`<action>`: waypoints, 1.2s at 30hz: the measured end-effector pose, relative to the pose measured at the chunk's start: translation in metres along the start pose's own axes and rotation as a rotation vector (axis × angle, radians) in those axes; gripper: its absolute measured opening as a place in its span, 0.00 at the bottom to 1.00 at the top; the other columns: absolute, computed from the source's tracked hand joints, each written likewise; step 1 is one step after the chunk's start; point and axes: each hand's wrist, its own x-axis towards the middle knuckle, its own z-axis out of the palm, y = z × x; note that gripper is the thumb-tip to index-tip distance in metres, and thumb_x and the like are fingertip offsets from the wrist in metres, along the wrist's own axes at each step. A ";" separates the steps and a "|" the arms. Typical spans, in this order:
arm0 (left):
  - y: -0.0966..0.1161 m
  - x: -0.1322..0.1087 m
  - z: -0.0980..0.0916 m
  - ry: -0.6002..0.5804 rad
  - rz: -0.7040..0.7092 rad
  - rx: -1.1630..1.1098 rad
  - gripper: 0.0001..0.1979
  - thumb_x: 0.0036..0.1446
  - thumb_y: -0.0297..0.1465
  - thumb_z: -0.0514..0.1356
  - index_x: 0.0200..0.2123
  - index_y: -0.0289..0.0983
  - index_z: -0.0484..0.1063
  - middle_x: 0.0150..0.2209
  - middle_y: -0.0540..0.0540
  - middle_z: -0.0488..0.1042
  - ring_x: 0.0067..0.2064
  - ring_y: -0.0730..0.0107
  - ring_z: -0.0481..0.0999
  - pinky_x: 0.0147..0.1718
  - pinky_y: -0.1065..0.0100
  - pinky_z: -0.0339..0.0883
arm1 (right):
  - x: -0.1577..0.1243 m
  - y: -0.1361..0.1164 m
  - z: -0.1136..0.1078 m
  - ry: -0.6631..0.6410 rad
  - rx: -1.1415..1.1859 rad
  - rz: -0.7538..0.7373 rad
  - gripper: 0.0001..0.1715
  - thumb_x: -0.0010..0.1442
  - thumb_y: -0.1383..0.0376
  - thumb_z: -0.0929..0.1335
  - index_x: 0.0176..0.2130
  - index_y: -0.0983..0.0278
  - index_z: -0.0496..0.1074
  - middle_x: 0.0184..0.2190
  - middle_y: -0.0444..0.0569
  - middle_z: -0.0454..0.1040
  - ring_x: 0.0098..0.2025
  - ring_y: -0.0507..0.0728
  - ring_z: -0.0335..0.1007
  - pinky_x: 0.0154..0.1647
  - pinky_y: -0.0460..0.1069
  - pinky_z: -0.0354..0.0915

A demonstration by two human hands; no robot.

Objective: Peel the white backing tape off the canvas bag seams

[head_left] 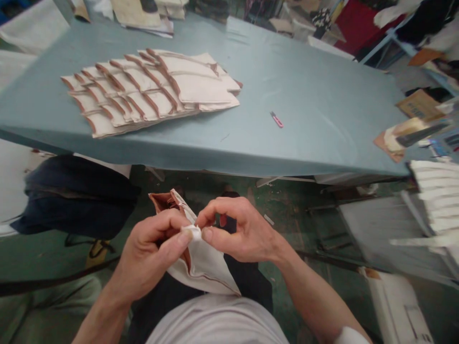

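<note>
A cream fabric pouch [211, 263] with a brown lining hangs over my lap, its opening spread toward the upper left. My left hand [154, 253] pinches its edge between thumb and forefinger. From the other side, my right hand [238, 229] grips the same bunched white edge, thumb and forefinger bent and close to the left fingertips. Loose threads show near the brown opening. Whatever lies right between the fingertips is too small to make out.
On the blue-covered table [304, 95] lies a stack of overlapping cream pouches [143, 91] with brown edges. A small pink thread snipper [277, 119] rests to their right. Dark cloth [79, 196] covers a seat at left; more cream pieces [439, 196] are stacked at right.
</note>
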 end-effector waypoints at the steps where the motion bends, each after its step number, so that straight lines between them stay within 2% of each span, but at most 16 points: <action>1: 0.000 0.000 0.001 -0.006 0.010 0.003 0.08 0.59 0.27 0.64 0.27 0.40 0.78 0.19 0.55 0.77 0.17 0.73 0.77 0.18 0.79 0.69 | 0.000 -0.001 0.000 -0.023 0.022 0.010 0.07 0.61 0.64 0.70 0.35 0.63 0.79 0.32 0.44 0.81 0.32 0.51 0.72 0.34 0.46 0.64; 10: -0.003 0.005 -0.001 0.013 0.009 0.088 0.09 0.58 0.28 0.65 0.25 0.38 0.76 0.18 0.53 0.75 0.16 0.73 0.74 0.16 0.78 0.67 | 0.002 -0.006 0.002 0.005 0.126 0.073 0.05 0.58 0.67 0.70 0.32 0.64 0.77 0.27 0.41 0.77 0.28 0.49 0.67 0.30 0.45 0.62; 15: -0.002 0.006 0.000 0.006 -0.018 0.095 0.11 0.58 0.30 0.65 0.24 0.38 0.75 0.16 0.51 0.75 0.16 0.71 0.73 0.16 0.75 0.67 | 0.005 -0.005 0.002 0.003 0.100 0.101 0.05 0.59 0.66 0.71 0.31 0.63 0.77 0.27 0.42 0.76 0.28 0.50 0.67 0.28 0.45 0.61; 25: -0.004 0.009 0.000 -0.046 -0.027 0.097 0.13 0.60 0.30 0.63 0.22 0.38 0.73 0.18 0.53 0.75 0.17 0.74 0.73 0.17 0.76 0.67 | 0.008 -0.001 -0.004 -0.065 0.095 0.113 0.08 0.60 0.63 0.71 0.32 0.64 0.78 0.25 0.41 0.74 0.26 0.48 0.64 0.26 0.44 0.59; 32: -0.005 0.010 0.001 -0.034 0.016 0.129 0.13 0.60 0.29 0.63 0.22 0.38 0.74 0.18 0.53 0.75 0.18 0.74 0.74 0.19 0.77 0.66 | 0.009 0.002 -0.002 -0.039 0.060 0.108 0.06 0.58 0.68 0.70 0.29 0.64 0.76 0.24 0.39 0.74 0.25 0.47 0.62 0.26 0.43 0.59; 36: -0.006 0.006 0.003 0.022 0.066 0.183 0.13 0.61 0.29 0.63 0.22 0.38 0.74 0.18 0.54 0.76 0.18 0.76 0.73 0.19 0.78 0.65 | 0.009 0.004 0.002 0.033 0.040 0.127 0.05 0.57 0.68 0.70 0.30 0.63 0.78 0.25 0.40 0.76 0.25 0.47 0.64 0.25 0.43 0.58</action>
